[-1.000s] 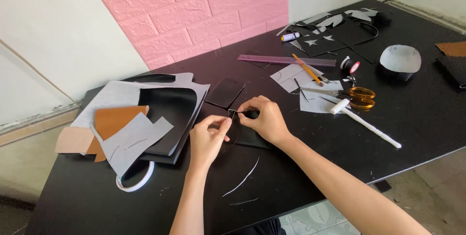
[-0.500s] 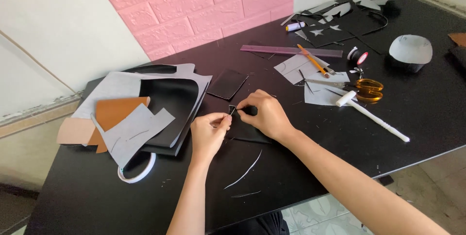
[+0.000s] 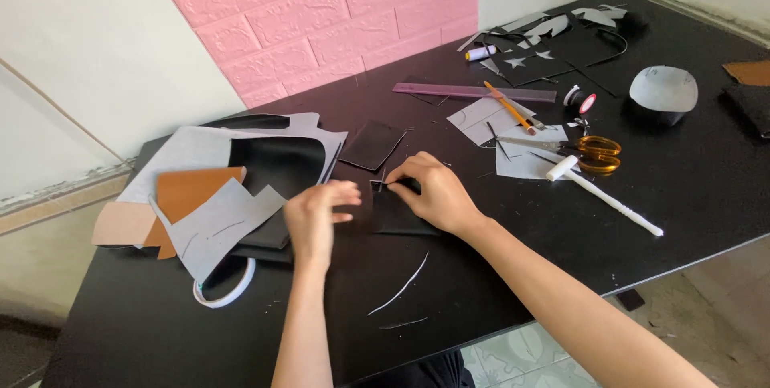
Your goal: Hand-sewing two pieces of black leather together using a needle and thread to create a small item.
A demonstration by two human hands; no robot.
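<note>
A small black piece of sheet material lies flat on the black table in front of me. My right hand rests on it and pinches its upper left corner between fingers and thumb. My left hand hovers just left of the piece, blurred, fingers loosely curled, apparently holding nothing. A second black square piece lies a little farther back.
A pile of grey, black and tan sheets lies at left with a white tape ring under it. At right are yellow-handled scissors, a white-handled tool, a pencil, a purple ruler and grey paper patterns.
My left hand has come off the black piece and moved left, away from the right hand. The right hand stays on the piece. The view has shifted slightly.
</note>
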